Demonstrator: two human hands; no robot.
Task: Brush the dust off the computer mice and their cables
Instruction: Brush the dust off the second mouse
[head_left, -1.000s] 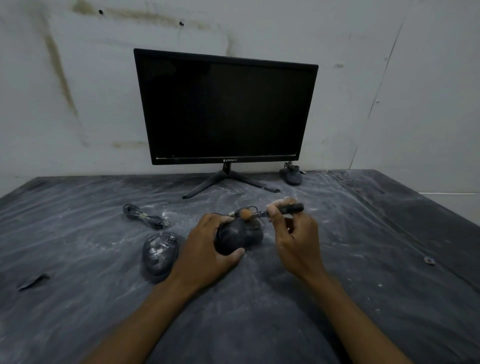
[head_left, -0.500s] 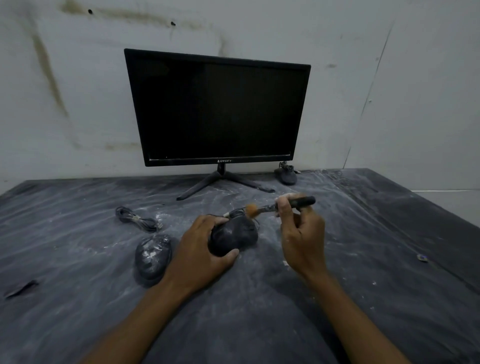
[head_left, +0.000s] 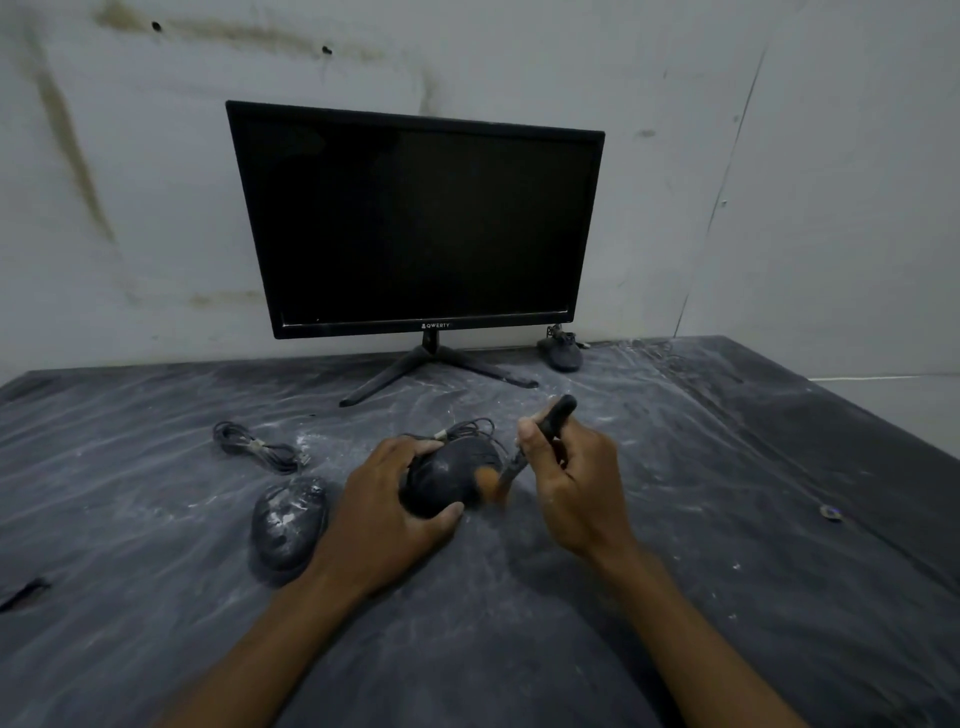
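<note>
My left hand (head_left: 387, 512) grips a black mouse (head_left: 449, 480) on the dusty dark table (head_left: 675, 519), fingers over its far end and thumb at its near edge. Its thin cable (head_left: 467, 428) loops just behind it. My right hand (head_left: 576, 483) holds a small black-handled brush (head_left: 553, 415), tilted down to the left, with its orange bristles (head_left: 491, 480) against the mouse's right side. A second, dust-covered mouse (head_left: 288, 522) lies to the left, its bundled cable (head_left: 260, 449) behind it. A third mouse (head_left: 561, 351) sits by the wall.
A black monitor (head_left: 415, 223) on a splayed stand (head_left: 431, 369) stands at the back against the white wall. A small dark scrap (head_left: 23, 592) lies at the left edge and a tiny object (head_left: 830, 513) at the right. White dust streaks the table top.
The brush has swung from the mouse's far end down to its right side, the handle now tilted more upright. My left hand keeps its grip on the mouse.
</note>
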